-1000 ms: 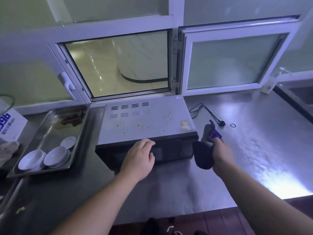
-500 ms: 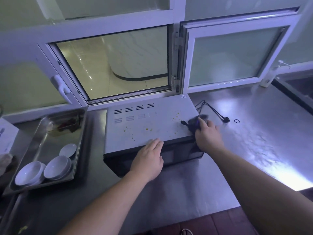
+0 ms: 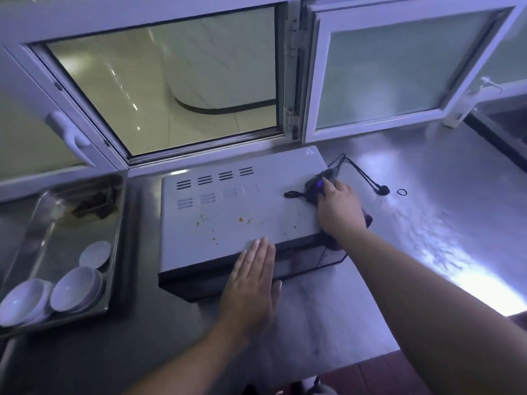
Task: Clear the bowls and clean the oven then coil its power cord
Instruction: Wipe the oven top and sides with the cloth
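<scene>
Flat and straight-fingered, my left hand (image 3: 251, 277) presses on the front top edge of the oven (image 3: 236, 220), gripping nothing. Well off to its left I see a metal tray (image 3: 114, 223) holding the white bowls (image 3: 75, 289), with dark food scraps at its far end. Just beyond my left fingertips, yellow crumbs (image 3: 241, 219) dot the oven's pale top. To the right of that hand, my right hand (image 3: 339, 208) presses a dark cloth (image 3: 316, 188) onto the oven's right side, fingers laid over it. Just right of this hand, the power cord (image 3: 362, 175) lies loose on the steel counter (image 3: 427, 195), its plug beside a small black ring (image 3: 401, 192).
</scene>
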